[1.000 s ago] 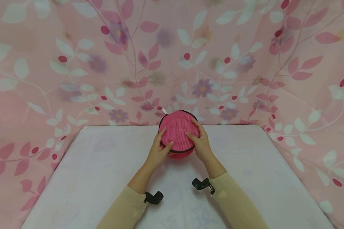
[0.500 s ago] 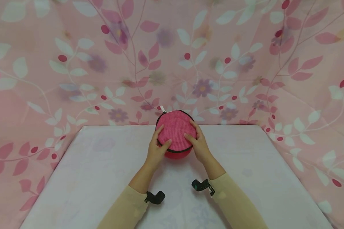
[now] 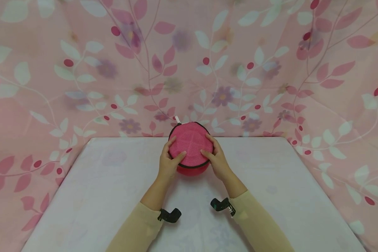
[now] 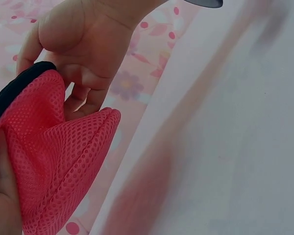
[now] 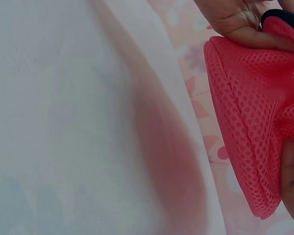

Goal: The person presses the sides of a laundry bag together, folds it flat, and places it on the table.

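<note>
Pink pouch [image 3: 191, 143] shifts toward nine o'clock, left hand [image 3: 168, 163] and right hand [image 3: 219, 159] fingers clamped on it, handling apparently ongoing.

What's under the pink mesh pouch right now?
Under the pink mesh pouch, the wrist views show white tabletop with a blurred reddish reflection. In the head view, the pouch hides the patch of tabletop behind it.
</note>
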Available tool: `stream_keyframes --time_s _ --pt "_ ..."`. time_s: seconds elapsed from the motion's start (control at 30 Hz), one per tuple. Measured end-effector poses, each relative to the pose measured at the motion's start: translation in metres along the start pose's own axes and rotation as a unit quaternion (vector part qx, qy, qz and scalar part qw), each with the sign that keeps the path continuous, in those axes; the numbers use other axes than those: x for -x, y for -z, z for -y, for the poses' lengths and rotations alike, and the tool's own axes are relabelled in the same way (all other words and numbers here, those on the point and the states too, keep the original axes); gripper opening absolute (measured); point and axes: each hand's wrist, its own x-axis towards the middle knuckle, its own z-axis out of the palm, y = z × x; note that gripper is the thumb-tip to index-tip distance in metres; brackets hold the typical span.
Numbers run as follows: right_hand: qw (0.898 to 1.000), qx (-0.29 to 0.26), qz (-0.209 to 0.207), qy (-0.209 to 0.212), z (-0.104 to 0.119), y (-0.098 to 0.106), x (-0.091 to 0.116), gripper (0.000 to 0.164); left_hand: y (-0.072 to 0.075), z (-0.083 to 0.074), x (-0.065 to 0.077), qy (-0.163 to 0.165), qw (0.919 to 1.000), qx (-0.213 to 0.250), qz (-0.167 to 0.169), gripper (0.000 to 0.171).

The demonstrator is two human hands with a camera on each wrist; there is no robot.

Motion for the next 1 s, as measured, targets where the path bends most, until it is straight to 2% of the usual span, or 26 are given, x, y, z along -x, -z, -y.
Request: stream_keyframes --time_s 0.37,0.7,1.0 --pt "1.000 0.018 0.005 0.005 0.0024 0.0037 -0.0014 0.057 0.0008 0.0012 0.0020 0.042 0.9976 0.053 0.018 0.069" --pt "0.999 0.042 0.013 -0.002 -0.0019 0.0062 -0.0025 0.055 0.0009 0.0014 0.0043 0.053 0.9951 0.076 0.035 0.068" --pt "1.000 0.000 0.013 -0.012 0.0009 0.0066 -0.0018 0.054 0.0038 0.0026 0.0053 0.062 0.9921 0.089 0.062 0.070"
